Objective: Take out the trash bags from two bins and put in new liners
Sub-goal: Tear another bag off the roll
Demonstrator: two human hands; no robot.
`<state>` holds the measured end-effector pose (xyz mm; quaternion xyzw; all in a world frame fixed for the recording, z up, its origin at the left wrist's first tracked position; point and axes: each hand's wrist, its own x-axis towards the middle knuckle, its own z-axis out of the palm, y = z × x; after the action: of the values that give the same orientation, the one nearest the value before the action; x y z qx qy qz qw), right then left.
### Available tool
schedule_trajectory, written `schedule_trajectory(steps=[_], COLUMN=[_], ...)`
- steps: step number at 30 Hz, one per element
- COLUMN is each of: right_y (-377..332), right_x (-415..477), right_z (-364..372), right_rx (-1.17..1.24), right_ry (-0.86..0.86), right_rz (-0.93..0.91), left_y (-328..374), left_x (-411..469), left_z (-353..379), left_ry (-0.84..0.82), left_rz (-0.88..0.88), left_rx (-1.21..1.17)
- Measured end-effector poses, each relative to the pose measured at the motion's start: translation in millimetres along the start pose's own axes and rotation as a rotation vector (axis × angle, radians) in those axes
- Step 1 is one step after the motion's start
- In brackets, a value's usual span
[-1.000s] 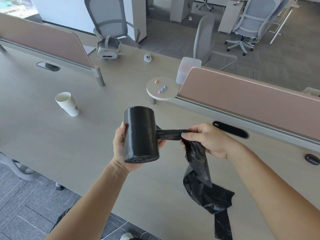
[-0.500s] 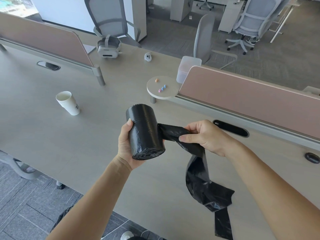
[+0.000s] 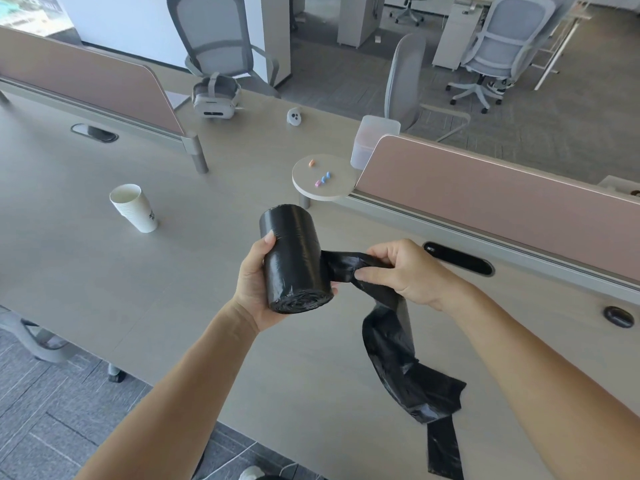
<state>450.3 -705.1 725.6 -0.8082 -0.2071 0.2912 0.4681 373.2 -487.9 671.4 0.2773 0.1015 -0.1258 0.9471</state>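
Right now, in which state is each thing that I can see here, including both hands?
left hand, grips the roll of liners above the desk.
right hand, grips the pulled-out liner next to the roll.
roll of liners, partly unrolled, tilted.
pulled-out liner, crumpled, runs from the roll and hangs below the right hand.
paper cup, upright on the desk, open end up.
headset, lies on the desk, not worn.

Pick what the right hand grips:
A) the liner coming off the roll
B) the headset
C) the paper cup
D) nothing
A: the right hand pinches the black liner trailing from the roll, which the left hand holds.
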Motion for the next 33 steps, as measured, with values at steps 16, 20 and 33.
schedule_trajectory(steps=[16, 20, 33], right_y=[-11.3, -12.6, -9.3], right_x=[-0.9, 1.4, 0.3], right_z=[6.7, 5.2, -5.4], right_rx=[-0.009, -0.166, -0.182], right_ry=[-0.171, -0.268, -0.421], right_rz=[0.108, 0.140, 0.186], left_y=[-5.1, -2.3, 17.9], left_x=[4.5, 5.6, 11.6], left_z=[7.7, 10.4, 9.9], left_ry=[-0.043, -0.037, 0.016], left_rz=[-0.024, -0.115, -0.204], left_rx=[0.078, 0.221, 0.363])
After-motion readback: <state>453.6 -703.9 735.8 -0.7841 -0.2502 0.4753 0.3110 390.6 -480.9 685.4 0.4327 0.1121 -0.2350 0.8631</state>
